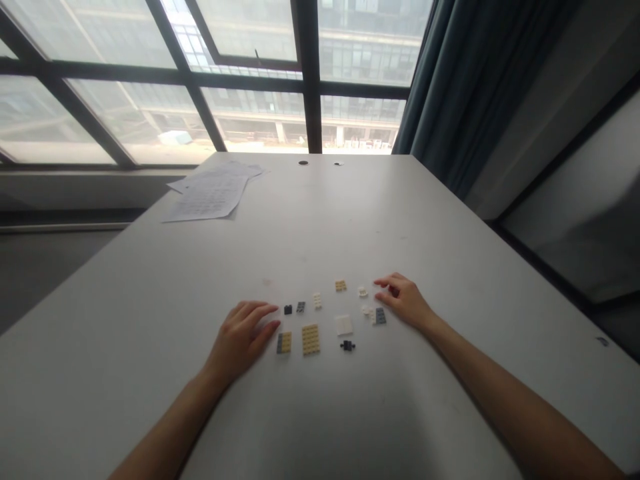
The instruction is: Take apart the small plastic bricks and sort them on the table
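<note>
Several small building bricks lie spread between my hands. My left hand (246, 337) rests on the table, fingers apart and holding nothing, close to a small black brick (288, 309) and a tan-and-grey brick piece (284, 343). My right hand (401, 298) is open too, its fingertips just right of a small white piece (363, 292). Below that hand sits a dark grey plate (381, 316) beside white bits. In the middle are a larger tan plate (311, 339), a white square tile (344, 325), a black axle-like piece (347, 345), a grey brick (301, 307), a cream plate (317, 301) and a tan plate (341, 285).
The white table (320, 233) runs up to large windows at its far edge. Printed papers (213, 193) lie at the far left. Two round cable holes, one being a dark grommet (303, 163), sit near the back. A blue curtain (450, 93) hangs at right.
</note>
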`<state>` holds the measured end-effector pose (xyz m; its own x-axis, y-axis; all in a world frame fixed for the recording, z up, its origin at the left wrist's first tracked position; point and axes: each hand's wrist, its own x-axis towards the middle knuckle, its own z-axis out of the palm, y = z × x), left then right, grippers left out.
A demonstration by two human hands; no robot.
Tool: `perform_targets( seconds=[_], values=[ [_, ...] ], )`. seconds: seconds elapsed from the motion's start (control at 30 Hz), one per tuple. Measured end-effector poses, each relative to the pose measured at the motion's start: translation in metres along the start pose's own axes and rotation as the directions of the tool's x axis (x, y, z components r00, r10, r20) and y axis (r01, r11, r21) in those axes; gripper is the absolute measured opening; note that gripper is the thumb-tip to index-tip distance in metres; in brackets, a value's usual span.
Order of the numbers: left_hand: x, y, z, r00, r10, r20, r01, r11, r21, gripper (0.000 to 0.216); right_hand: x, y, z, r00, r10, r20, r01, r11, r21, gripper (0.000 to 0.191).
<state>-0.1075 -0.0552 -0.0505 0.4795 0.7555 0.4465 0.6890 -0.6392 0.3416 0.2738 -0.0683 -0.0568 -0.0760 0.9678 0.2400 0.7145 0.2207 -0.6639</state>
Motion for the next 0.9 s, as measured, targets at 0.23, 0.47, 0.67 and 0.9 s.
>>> perform_targets(
  seconds=[0.23, 0.47, 0.67, 0.9],
  values=[
    [-0.002, -0.004, 0.0, 1.0, -0.001, -0.015, 0.001, 1.0, -0.002, 0.02, 0.021, -0.012, 0.016, 0.992, -0.082, 0.098, 0.088, 0.994, -0.062, 0.017],
    [0.011, 0.01, -0.002, 0.994, 0.1, -0.04, -0.099, 0.995, 0.033, 0.02, 0.033, 0.033, -0.015, 0.996, 0.02, -0.088, -0.034, 0.986, -0.165, 0.018],
    [0.064, 0.058, 0.018, 0.887, 0.311, 0.342, -0.344, 0.938, 0.042, 0.047, 0.022, 0.043, -0.018, 0.977, 0.033, -0.21, -0.07, 0.982, -0.174, 0.03],
    [0.091, 0.077, 0.046, 0.81, 0.26, 0.526, -0.367, 0.924, 0.108, 0.066, -0.023, 0.024, -0.026, 0.973, 0.053, -0.225, -0.076, 0.993, -0.096, 0.028]
  ],
)
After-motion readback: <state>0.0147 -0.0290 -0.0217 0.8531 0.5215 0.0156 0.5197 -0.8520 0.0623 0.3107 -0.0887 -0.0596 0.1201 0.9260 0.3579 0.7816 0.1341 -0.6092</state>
